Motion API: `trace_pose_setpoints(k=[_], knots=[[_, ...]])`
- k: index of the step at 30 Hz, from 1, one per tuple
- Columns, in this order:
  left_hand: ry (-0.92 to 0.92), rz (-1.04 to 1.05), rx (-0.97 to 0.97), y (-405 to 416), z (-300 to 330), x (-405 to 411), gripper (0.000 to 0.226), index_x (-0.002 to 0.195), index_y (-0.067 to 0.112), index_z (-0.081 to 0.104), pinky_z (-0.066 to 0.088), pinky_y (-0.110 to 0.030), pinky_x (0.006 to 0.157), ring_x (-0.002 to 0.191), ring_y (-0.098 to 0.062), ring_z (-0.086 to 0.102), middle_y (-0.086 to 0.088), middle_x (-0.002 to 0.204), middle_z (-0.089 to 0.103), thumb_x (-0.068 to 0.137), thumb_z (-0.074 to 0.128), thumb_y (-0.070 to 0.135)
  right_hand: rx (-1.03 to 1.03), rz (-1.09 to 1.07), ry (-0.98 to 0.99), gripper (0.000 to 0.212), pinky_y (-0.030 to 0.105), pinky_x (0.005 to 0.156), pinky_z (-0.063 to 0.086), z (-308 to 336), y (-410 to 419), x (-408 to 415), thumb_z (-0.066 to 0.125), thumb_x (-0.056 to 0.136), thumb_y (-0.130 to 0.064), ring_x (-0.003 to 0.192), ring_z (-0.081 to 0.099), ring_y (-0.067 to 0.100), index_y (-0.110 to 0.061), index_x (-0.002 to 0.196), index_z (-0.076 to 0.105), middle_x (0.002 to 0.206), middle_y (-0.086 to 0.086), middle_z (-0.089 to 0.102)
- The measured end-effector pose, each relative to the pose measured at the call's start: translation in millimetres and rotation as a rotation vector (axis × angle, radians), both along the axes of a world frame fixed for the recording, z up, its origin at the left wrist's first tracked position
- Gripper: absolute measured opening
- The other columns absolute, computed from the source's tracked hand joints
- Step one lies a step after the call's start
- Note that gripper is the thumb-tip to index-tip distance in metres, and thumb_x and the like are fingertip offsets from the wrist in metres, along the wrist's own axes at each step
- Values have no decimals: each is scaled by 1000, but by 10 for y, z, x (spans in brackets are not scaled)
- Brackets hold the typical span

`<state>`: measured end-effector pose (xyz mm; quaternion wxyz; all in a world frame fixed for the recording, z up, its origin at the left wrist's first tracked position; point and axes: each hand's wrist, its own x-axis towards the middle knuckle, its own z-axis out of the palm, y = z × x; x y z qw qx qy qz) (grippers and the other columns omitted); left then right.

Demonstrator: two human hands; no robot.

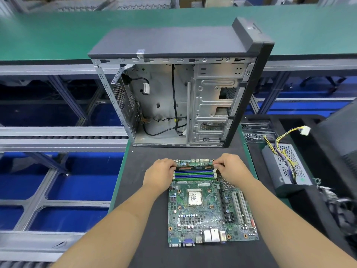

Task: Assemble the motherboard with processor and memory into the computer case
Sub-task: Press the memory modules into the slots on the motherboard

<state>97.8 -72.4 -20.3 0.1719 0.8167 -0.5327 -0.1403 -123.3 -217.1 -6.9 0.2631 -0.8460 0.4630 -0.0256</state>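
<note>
A green motherboard (210,215) lies flat on the dark mat in front of me, with the silver processor (194,197) seated near its middle. A memory stick (195,168) stands in the farthest of the blue and green slots (194,175). My left hand (160,174) pinches the stick's left end and my right hand (231,170) pinches its right end. Behind the board stands the open computer case (179,97), its side panel off, with loose black cables inside.
A grey power supply (286,167) with yellow and black wires lies on a black tray at the right. Small parts bins (255,130) sit beside the case. A green conveyor (58,35) runs behind, and blue bins with metal rails (58,190) lie left of the mat.
</note>
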Motion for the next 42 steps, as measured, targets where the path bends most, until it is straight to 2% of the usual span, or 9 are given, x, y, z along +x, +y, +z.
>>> trace_pose_setpoints(k=[4, 9, 13, 19, 25, 30, 33, 38, 42], knots=[[-34, -28, 12, -2, 25, -10, 16, 107, 27, 66, 52, -34, 75, 101, -13, 54, 12, 103, 63, 99, 53, 33, -10, -1, -8, 22, 39, 88, 54, -2, 16, 8, 58, 102, -16, 94, 65, 24, -9, 102, 79, 108, -3, 68], [-22, 17, 19, -30, 37, -45, 17, 99, 26, 65, 51, -36, 76, 99, -14, 54, 11, 100, 63, 101, 49, 30, 20, -34, -46, 23, 37, 100, 51, 1, 2, -36, 57, 103, -15, 107, 64, 22, -14, 112, 78, 118, -1, 71], [4, 33, -9, -23, 35, -46, 16, 97, 26, 67, 51, -35, 75, 96, -13, 54, 13, 98, 64, 100, 52, 30, 39, -61, -128, 23, 30, 95, 50, -17, 1, -90, 58, 102, -10, 95, 61, 14, -15, 113, 77, 114, -1, 72], [-15, 27, -6, -15, 33, -53, 15, 97, 26, 66, 49, -34, 73, 96, -13, 54, 13, 98, 64, 101, 52, 30, 49, -16, -155, 15, 28, 92, 49, -20, -4, -45, 65, 99, -21, 93, 60, 10, -18, 105, 78, 105, -8, 69], [-265, -231, -15, -78, 76, -125, 30, 127, 29, 60, 41, -35, 91, 110, -19, 52, 11, 119, 61, 100, 50, 38, 65, -6, -93, 16, 34, 94, 51, -41, 9, -26, 63, 100, -21, 102, 63, 19, -18, 101, 79, 110, -4, 70], [-353, -298, 91, -351, 151, -434, 26, 109, 25, 68, 38, -37, 89, 105, -22, 54, 6, 110, 65, 104, 44, 33, 60, -23, -92, 18, 39, 98, 51, -59, 49, -40, 62, 100, -22, 106, 63, 20, -18, 106, 79, 113, -2, 71], [-364, -275, 141, -383, 125, -430, 23, 108, 22, 67, 41, -38, 88, 104, -24, 55, 2, 109, 64, 103, 47, 32, 50, -1, -62, 17, 39, 96, 51, -49, 45, -32, 62, 100, -23, 103, 62, 22, -19, 102, 79, 110, -3, 69], [-172, -207, 97, -200, 82, -164, 32, 112, 27, 69, 44, -38, 90, 105, -21, 53, 5, 110, 63, 102, 45, 44, 55, -14, -88, 14, 38, 91, 54, -58, 68, -24, 64, 96, -20, 89, 62, 16, -17, 92, 77, 96, -3, 69], [204, 218, 10, -116, 58, -4, 32, 101, 23, 66, 50, -38, 83, 98, -19, 56, 5, 94, 59, 93, 58, 53, 150, -150, -146, 33, 36, 76, 58, -53, 64, 43, 72, 91, -41, 76, 67, 8, -11, 77, 74, 76, 0, 73]])
